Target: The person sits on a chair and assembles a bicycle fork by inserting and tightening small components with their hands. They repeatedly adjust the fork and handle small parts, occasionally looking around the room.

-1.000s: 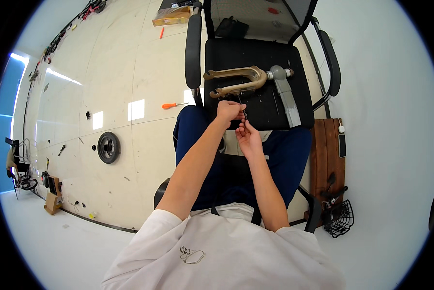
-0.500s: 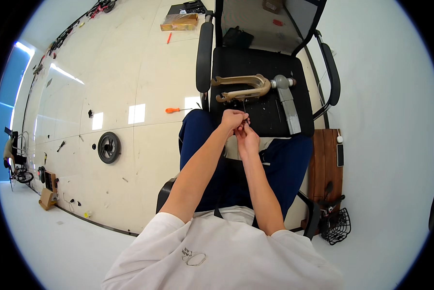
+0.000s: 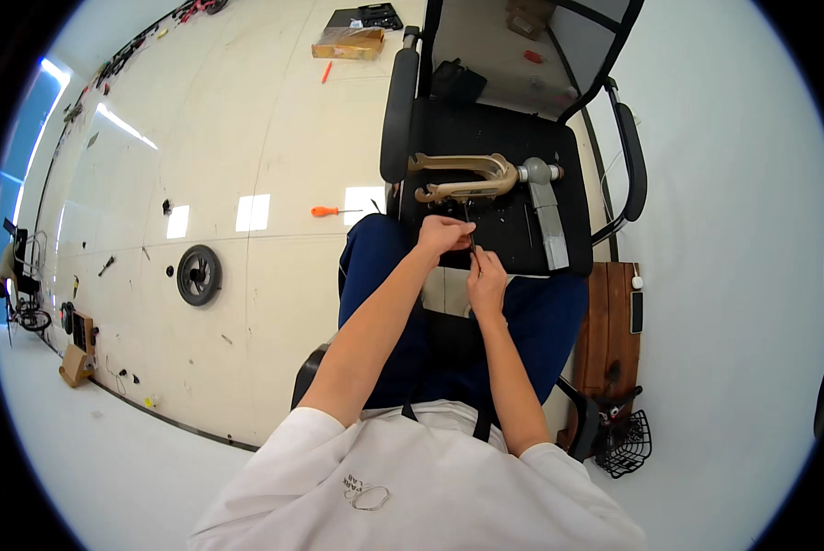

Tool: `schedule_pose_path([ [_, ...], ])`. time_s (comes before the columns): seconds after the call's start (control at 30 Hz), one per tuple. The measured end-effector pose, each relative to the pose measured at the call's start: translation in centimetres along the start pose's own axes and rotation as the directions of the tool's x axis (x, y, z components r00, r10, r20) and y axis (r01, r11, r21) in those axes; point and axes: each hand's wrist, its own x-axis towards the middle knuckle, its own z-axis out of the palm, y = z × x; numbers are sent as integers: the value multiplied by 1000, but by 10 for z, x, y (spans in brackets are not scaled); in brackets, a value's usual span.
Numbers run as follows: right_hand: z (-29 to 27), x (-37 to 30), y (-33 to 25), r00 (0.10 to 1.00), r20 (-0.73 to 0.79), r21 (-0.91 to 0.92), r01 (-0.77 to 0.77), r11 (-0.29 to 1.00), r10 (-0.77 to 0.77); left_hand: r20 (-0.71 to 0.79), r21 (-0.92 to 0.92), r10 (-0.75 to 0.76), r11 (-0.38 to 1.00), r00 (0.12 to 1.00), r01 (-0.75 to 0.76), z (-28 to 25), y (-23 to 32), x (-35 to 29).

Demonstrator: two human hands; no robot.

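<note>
Just in front of the black chair seat (image 3: 485,241), my left hand (image 3: 443,235) is closed in a pinch on a thin dark rod (image 3: 472,241). Slightly lower and to the right, my right hand (image 3: 487,281) pinches the lower end of that same rod. Its exact kind is too small to make out. Beyond my hands a tan bicycle fork (image 3: 495,172) lies on the seat, prongs pointing left. Against the fork's right end rests a hammer-like tool with a rounded grey head (image 3: 535,171) and a flat grey handle (image 3: 549,225).
An orange-handled screwdriver (image 3: 325,211) and a small black wheel (image 3: 199,275) lie on the tiled floor to the left. Farther off sits an open cardboard box (image 3: 349,44). Armrests (image 3: 399,115) flank the seat. At right are a wooden board (image 3: 609,331) and a black wire basket (image 3: 625,444).
My right hand has moved down and slightly right, away from my left hand, so more of the thin rod shows between them. The whole view has shifted slightly.
</note>
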Motion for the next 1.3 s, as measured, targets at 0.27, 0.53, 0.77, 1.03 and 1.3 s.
schedule_pose_path([
  [0.27,-32,18,-7,997,46,80,-70,994,66,-127,1,-16,1000,992,17,13,6,6],
  [0.53,-17,15,4,630,531,766,-643,-2,566,87,-250,-45,966,995,65,16,-1,10],
  [0.77,-8,16,2,828,249,552,-548,629,502,18,-56,16,998,1000,-15,15,2,0],
  [1.03,-25,15,-13,1000,-25,-4,-1,1000,1,-89,102,-27,994,996,36,18,14,-2],
  [1.3,-22,3,16,604,474,774,-633,24,640,94,-76,-88,993,992,96,24,10,-1],
])
